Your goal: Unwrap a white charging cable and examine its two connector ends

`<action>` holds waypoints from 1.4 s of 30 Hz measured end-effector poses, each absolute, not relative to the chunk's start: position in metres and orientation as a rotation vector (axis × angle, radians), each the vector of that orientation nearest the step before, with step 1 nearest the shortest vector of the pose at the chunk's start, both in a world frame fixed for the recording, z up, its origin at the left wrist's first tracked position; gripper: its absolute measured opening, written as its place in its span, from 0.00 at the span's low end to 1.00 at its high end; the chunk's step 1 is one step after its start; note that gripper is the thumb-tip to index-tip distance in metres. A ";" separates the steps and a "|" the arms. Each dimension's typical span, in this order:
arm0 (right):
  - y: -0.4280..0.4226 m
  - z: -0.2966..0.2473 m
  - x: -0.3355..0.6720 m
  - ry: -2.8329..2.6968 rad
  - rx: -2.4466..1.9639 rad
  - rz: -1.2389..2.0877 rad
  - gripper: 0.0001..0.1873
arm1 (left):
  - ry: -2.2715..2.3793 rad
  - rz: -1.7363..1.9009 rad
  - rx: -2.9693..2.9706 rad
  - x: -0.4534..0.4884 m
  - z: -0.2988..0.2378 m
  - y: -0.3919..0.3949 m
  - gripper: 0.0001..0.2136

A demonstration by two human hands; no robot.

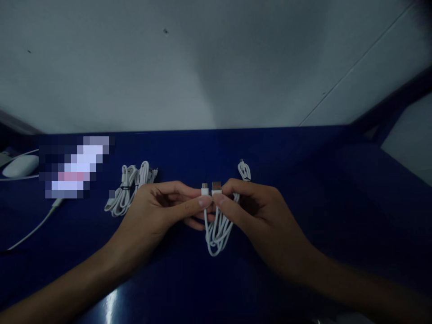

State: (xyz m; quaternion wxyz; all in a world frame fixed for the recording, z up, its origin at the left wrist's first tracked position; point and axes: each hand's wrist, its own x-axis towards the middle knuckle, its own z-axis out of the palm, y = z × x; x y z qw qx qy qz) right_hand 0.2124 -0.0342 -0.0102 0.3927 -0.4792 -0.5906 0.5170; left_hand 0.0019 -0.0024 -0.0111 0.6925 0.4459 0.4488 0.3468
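Observation:
Both my hands meet in the middle above the blue table, holding one looped white USB cable (216,243). My left hand (162,204) pinches its small flat plug (204,189) between thumb and fingers. The wider USB plug (216,187) sits beside it, pinched by my right hand (259,207). Both plugs point away from me, side by side. The cable's loops hang below my fingertips, partly hidden by the fingers. Beyond my left hand lie several bundled white cables (125,191) with dark ties. Another tied cable (244,170) lies just past my right hand, partly covered by it.
The blue table (209,155) runs back to a grey-white wall (135,81). At left a blurred-out, lit device (83,164) has a white charging cord (37,231) plugged in. A white rounded object (20,166) lies at the far left.

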 end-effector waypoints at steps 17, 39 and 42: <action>-0.034 -0.009 0.212 -1.493 -1.232 1.330 0.16 | 1.011 0.741 1.009 0.002 -0.008 -0.001 0.02; -0.035 -0.008 0.211 -1.483 -1.252 1.319 0.16 | 0.994 0.747 1.029 0.001 -0.009 -0.001 0.03; -0.034 -0.007 0.211 -1.483 -1.230 1.316 0.16 | 0.989 0.743 1.031 0.000 -0.010 -0.001 0.03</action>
